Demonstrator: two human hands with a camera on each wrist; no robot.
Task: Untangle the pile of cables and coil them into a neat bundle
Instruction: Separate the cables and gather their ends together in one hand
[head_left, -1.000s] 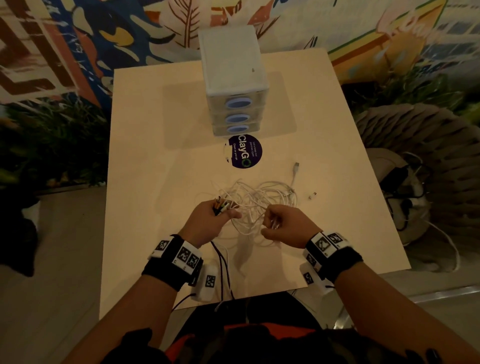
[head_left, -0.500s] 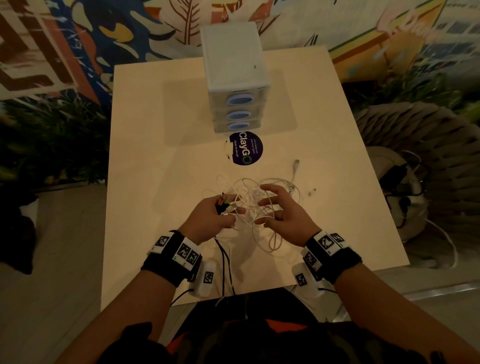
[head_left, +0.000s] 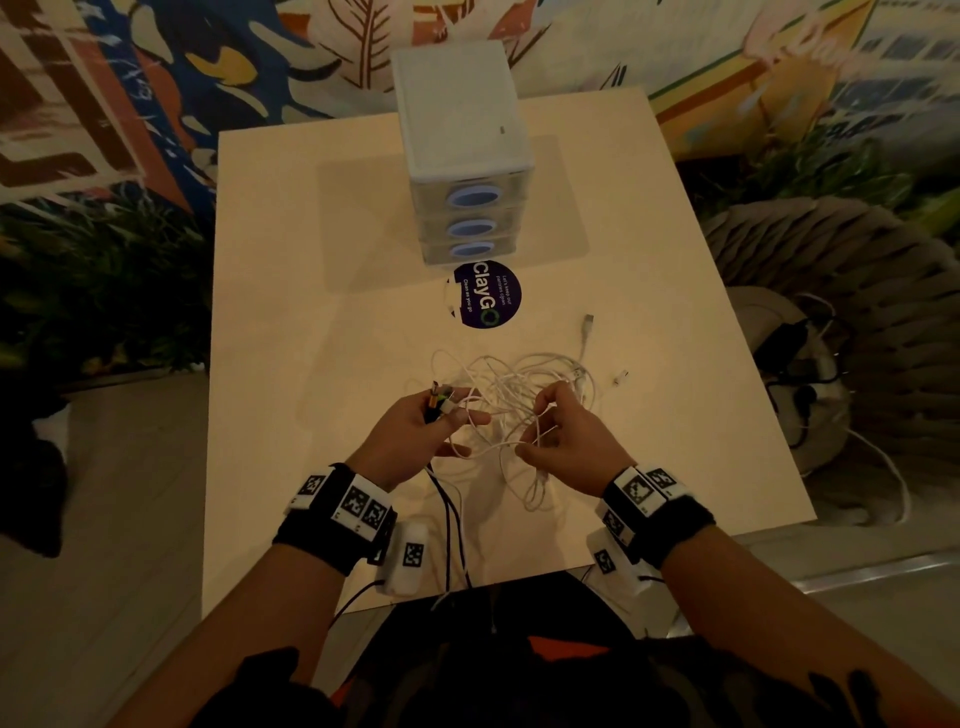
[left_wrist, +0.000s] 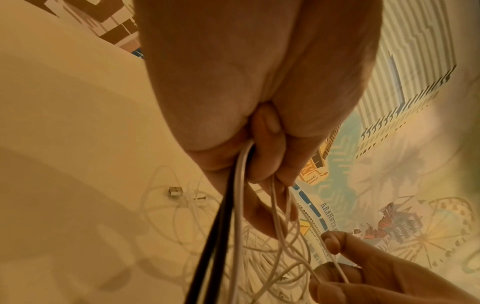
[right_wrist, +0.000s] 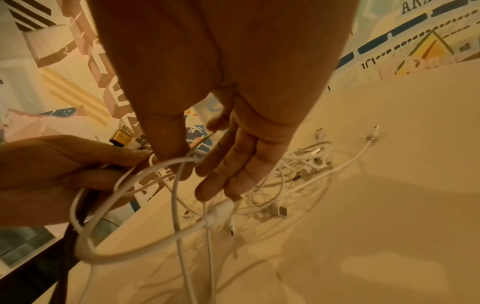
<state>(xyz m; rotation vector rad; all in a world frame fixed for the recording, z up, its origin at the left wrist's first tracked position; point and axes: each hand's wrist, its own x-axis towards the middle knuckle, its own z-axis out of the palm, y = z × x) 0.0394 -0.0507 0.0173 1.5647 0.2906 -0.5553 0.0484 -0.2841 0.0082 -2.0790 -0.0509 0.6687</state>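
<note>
Fingers, left (head_left: 470, 415): clenched round gathered plug ends and black leads (head_left: 449, 525), anchoring what I judge sorted. Fingers, right (head_left: 540, 410): pinching one white strand to draw it free. Cable pile (head_left: 524, 379): tangled on bench (head_left: 291, 364), between and beyond my hands.

One counter (head_left: 291, 332). One white three-drawer organiser (head_left: 460, 150) with three blue oval handles. One round purple sticker (head_left: 485, 301). Two hands: left hand (head_left: 410, 441), right hand (head_left: 569, 447). Two black cables (left_wrist: 215, 236). One tangle of white cables (head_left: 519, 384); their number cannot be counted.
</note>
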